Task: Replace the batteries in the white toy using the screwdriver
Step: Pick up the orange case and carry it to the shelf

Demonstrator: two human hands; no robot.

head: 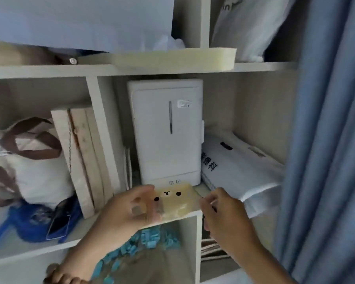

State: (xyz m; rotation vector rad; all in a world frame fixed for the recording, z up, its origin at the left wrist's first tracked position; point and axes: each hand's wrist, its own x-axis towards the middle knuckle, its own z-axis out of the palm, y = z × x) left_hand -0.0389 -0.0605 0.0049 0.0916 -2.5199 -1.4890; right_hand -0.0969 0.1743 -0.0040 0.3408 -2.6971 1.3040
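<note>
Toy sits at the shelf edge, face toward me, in front of a white box. Left hand grips its left end, thumb on top. Right hand is just beside its right end, fingers curled; blurred, so I cannot tell whether it holds anything.

Smooth plastic toy, matt wooden shelf
</note>
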